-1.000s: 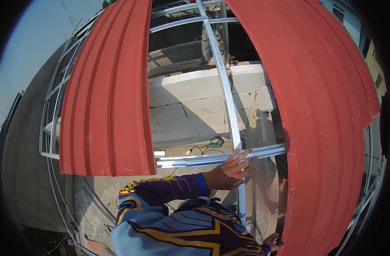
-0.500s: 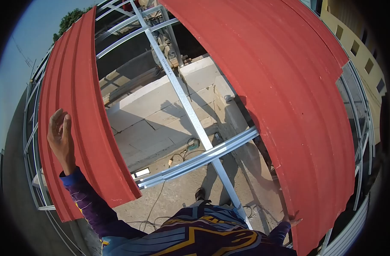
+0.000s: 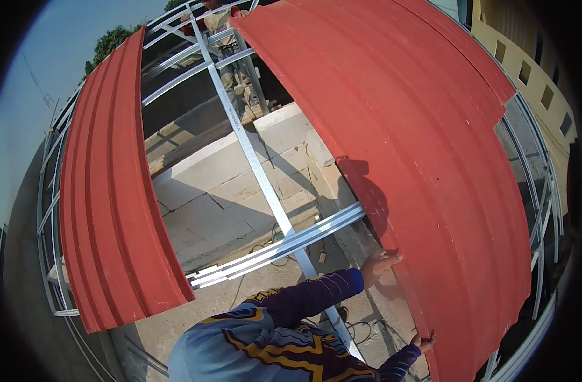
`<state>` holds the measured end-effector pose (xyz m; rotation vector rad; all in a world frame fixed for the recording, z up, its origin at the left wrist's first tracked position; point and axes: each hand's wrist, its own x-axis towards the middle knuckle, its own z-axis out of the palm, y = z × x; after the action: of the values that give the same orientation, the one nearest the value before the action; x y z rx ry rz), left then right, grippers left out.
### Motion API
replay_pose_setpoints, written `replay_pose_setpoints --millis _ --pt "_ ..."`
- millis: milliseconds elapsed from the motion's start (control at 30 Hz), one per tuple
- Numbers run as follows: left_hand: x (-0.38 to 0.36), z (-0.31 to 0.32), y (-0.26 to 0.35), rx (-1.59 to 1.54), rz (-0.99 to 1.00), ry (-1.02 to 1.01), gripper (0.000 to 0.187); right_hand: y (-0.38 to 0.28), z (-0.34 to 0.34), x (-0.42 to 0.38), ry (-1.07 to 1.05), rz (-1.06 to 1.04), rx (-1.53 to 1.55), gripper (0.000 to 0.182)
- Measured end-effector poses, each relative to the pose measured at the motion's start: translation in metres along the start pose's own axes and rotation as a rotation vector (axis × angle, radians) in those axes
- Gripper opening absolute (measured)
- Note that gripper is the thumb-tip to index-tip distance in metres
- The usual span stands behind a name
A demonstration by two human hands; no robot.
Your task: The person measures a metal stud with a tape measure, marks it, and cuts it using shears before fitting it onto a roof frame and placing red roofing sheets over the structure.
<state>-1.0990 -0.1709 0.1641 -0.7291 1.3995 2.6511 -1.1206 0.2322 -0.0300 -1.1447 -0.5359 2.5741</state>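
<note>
A large red ribbed metal roofing sheet (image 3: 444,184) lies over the frame on my right. My left hand (image 3: 379,266) reaches across and grips its inner long edge, fingers on top. Lower down, near the sheet's bottom corner, my right hand (image 3: 423,342) holds the same edge, with fingertips over the rim. The undersides of both grips are hidden. Another red roofing sheet (image 3: 116,191) lies on the left, apart from both hands. Between the sheets run a silver metal rafter (image 3: 256,162) and a crossing batten (image 3: 278,250).
At the far end another person (image 3: 224,28) stands behind the frame, one hand at the sheet's top edge. Below the opening are a pale block wall (image 3: 234,184) and a concrete floor with cables. A yellow building (image 3: 526,63) stands to the right.
My left hand has swung from above the left sheet to the right sheet's edge. My right hand, earlier spread on the sheet, now grips its edge. The view has shifted, showing more of the other person.
</note>
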Motion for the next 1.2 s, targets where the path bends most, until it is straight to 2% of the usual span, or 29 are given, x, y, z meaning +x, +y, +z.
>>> replay_pose_setpoints --millis 100,167,200,267,400,467,500,567,600,667,700,733,800,933,967,1033,1100,1133,1200 --pt "0.016 0.023 -0.003 -0.091 0.004 -0.022 0.078 -0.01 0.007 -0.008 0.02 -0.088 -0.083 0.041" --pt "0.023 0.036 -0.008 -0.023 0.031 0.18 0.053 -0.019 0.012 -0.014 0.012 -0.032 -0.096 0.042" --pt "0.026 0.038 -0.008 -0.024 0.033 0.18 0.053 -0.023 0.017 -0.02 0.009 -0.031 -0.096 0.042" --pt "0.028 0.041 -0.01 0.131 0.175 0.183 0.056 -0.031 0.029 -0.036 0.021 -0.054 -0.146 0.043" --pt "0.016 0.057 -0.011 0.095 0.044 0.204 0.064 -0.047 0.05 -0.074 0.047 -0.096 -0.17 0.044" --pt "-0.026 0.07 0.008 0.036 0.195 0.327 0.052 -0.052 0.061 -0.096 0.066 -0.034 -0.237 0.043" --pt "-0.039 0.065 0.0 0.044 0.193 0.308 0.052 -0.055 0.061 -0.1 0.071 -0.045 -0.22 0.043" --pt "-0.066 0.051 -0.026 0.964 0.815 0.505 0.048 -0.058 0.059 -0.105 0.097 -0.085 -0.24 0.041" --pt "-0.071 0.047 -0.02 0.97 0.828 0.487 0.048 -0.059 0.057 -0.108 0.1 -0.09 -0.22 0.041" --pt "-0.08 0.042 -0.009 1.463 1.458 -0.181 0.057 -0.064 0.057 -0.112 -0.015 -0.058 -0.111 0.039" --pt "-0.093 0.059 0.027 1.587 1.354 -0.335 0.05 -0.073 0.051 -0.105 -0.002 -0.046 -0.121 0.038" --pt "-0.087 0.062 0.036 1.578 1.354 -0.342 0.05 -0.082 0.048 -0.108 0.002 -0.055 -0.122 0.038" --pt "-0.066 0.073 0.047 1.894 1.604 -0.259 0.04 -0.093 0.057 -0.116 -0.062 -0.039 -0.15 0.036" --pt "-0.066 0.091 0.072 1.734 1.79 -0.37 0.033 -0.112 0.094 -0.177 -0.005 -0.071 -0.112 0.035" --pt "-0.067 0.097 0.078 1.726 1.788 -0.38 0.033 -0.123 0.094 -0.181 -0.076 -0.095 -0.152 0.037" --pt "-0.071 0.11 0.104 1.564 2.015 -0.353 0.024 -0.138 0.102 -0.192 -0.156 -0.107 -0.198 0.039" --pt "-0.076 0.122 0.129 1.548 2.038 -0.332 0.02 -0.146 0.115 -0.206 -0.424 -0.209 -0.194 0.054" --pt "-0.079 0.128 0.139 1.515 2.067 -0.319 0.016 -0.132 0.133 -0.245 -0.431 -0.197 -0.198 0.054" --pt "-0.082 0.137 0.164 1.501 2.078 -0.292 0.014 -0.083 0.18 -0.342 -0.343 -0.255 0.182 0.077"
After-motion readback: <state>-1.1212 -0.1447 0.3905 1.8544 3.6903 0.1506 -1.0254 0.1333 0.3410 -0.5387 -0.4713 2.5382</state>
